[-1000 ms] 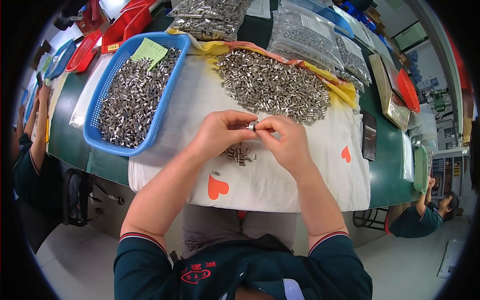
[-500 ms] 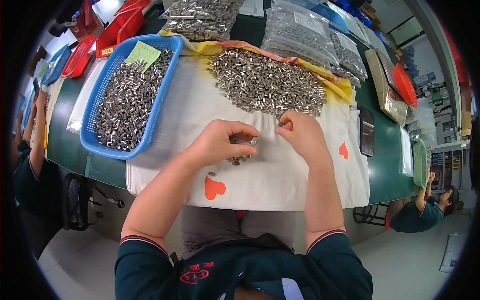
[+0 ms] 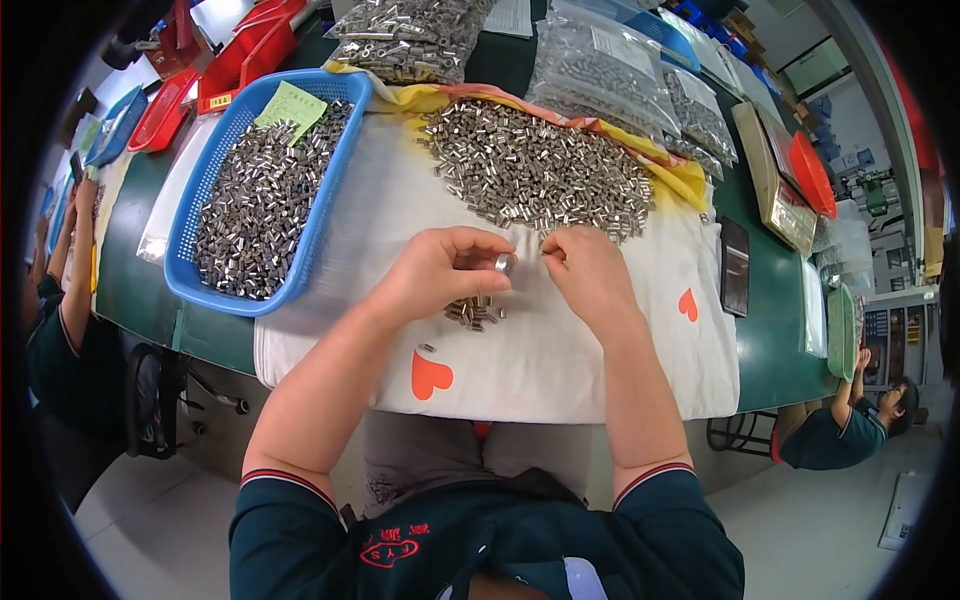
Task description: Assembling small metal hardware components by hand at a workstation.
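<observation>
My left hand (image 3: 428, 272) is closed, with a round silver metal piece (image 3: 503, 263) between thumb and fingers. Facing it, a short gap away, my right hand (image 3: 588, 272) is pinched; whatever its fingertips hold is too small to name. Under the left hand lies a little heap of short metal sleeves (image 3: 470, 313) on the white cloth (image 3: 520, 375). One loose sleeve (image 3: 428, 348) rests nearer me, by a red heart print. Beyond both hands spreads a large pile of similar metal sleeves (image 3: 540, 165).
At the left stands a blue basket (image 3: 176, 265) of metal pieces with a green note. Clear bags of parts (image 3: 405, 45) and more bags (image 3: 600, 70) line the back. A dark phone (image 3: 734, 266) lies at the right. Other people sit at both sides.
My right hand has moved left from the big pile's near edge toward my left hand. More of the small heap shows beneath the left hand.
</observation>
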A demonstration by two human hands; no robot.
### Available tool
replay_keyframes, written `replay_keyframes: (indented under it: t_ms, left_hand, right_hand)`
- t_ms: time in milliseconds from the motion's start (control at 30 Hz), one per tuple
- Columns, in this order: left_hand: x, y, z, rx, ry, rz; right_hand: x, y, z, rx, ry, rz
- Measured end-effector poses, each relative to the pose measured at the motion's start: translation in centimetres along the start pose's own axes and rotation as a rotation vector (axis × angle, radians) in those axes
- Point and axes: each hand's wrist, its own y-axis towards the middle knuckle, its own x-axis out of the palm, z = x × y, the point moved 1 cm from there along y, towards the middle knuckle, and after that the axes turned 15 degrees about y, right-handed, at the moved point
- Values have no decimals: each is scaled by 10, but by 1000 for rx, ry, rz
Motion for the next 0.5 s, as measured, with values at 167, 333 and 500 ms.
replay_keyframes:
  t_ms: [167, 333, 500]
  left_hand:
    - [-2, 1, 3, -5, -29, -17]
    - [-2, 1, 6, 5, -35, 32]
    - [-3, 2, 2, 26, -37, 53]
  right_hand:
    - [-3, 1, -7, -23, 133, 36]
    - [-2, -5, -27, 6, 662, 21]
    - [4, -6, -28, -125, 658, 67]
